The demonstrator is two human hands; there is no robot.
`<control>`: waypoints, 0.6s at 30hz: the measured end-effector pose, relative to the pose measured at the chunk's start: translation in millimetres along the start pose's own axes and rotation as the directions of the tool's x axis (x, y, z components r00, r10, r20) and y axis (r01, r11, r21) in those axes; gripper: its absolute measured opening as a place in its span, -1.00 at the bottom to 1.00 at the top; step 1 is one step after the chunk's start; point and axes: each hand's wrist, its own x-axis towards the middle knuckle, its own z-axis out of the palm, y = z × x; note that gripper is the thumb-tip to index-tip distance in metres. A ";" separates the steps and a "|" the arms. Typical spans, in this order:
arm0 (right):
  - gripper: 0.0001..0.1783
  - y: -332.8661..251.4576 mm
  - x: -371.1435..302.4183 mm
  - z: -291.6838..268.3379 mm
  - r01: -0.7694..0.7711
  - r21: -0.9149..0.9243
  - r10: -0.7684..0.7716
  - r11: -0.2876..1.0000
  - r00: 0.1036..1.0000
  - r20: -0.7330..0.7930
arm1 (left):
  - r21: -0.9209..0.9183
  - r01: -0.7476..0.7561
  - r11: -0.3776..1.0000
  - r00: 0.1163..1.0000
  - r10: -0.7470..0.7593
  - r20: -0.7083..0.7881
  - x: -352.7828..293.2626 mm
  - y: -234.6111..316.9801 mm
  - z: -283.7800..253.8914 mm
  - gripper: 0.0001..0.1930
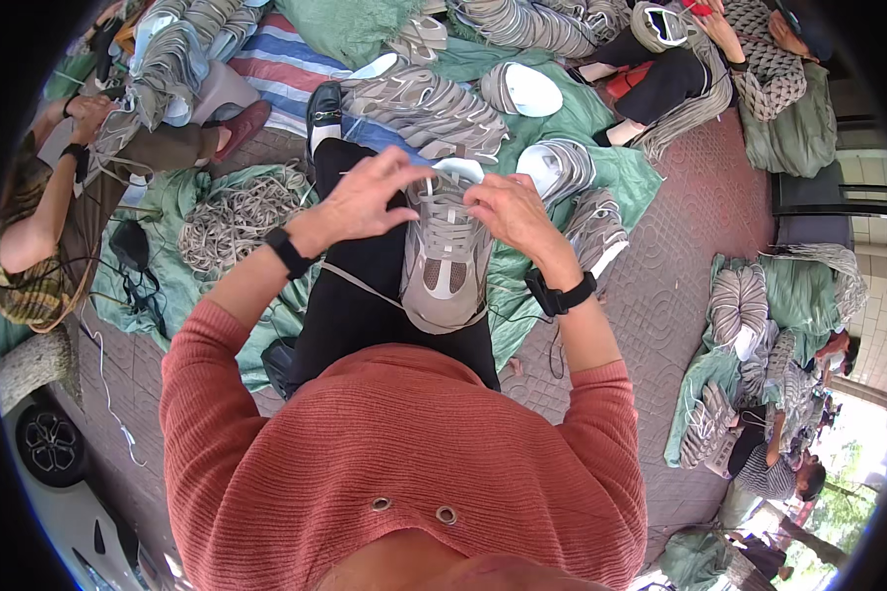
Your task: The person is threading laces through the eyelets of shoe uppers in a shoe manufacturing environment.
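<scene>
A grey-beige shoe upper [432, 304] lies on my lap, toe toward me, with flat laces [448, 234] crossed over its tongue. My left hand [367, 197] hovers at the left side of its collar, thumb and fingers apart. The fingers of my right hand [514, 211] are curled and pinched at the right eyelet edge near the top; the fingertips partly hide what they hold. A loose lace end [360, 283] trails from the left across my thigh and round the toe.
Piles of stacked shoe uppers [424, 106] lie on green sheeting ahead. A heap of loose laces [237, 222] is on the left. Other people work at both sides, one person's hands [89, 113] at the far left. A parked car [79, 512] stands lower left.
</scene>
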 end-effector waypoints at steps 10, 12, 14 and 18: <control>-0.86 25.4 17.5 19.6 -0.437 0.808 0.153 0.396 0.899 0.411 | -0.214 -0.128 0.969 0.989 0.140 0.043 30.9 -11.4 29.0 -0.84; -0.85 30.5 12.6 25.2 -0.432 0.877 0.130 0.211 0.902 0.413 | -0.514 -0.031 0.857 0.979 0.130 0.158 32.6 -16.4 27.0 -0.87; -0.84 32.5 5.1 33.3 -0.370 0.909 0.125 0.194 0.928 0.351 | -0.574 0.070 0.816 0.969 0.081 0.234 33.6 -15.4 23.4 -0.87; -0.82 29.9 -1.3 40.2 -0.265 0.905 0.244 0.334 0.951 0.188 | -0.452 0.181 0.874 0.944 -0.024 0.330 38.8 -23.9 25.2 -0.86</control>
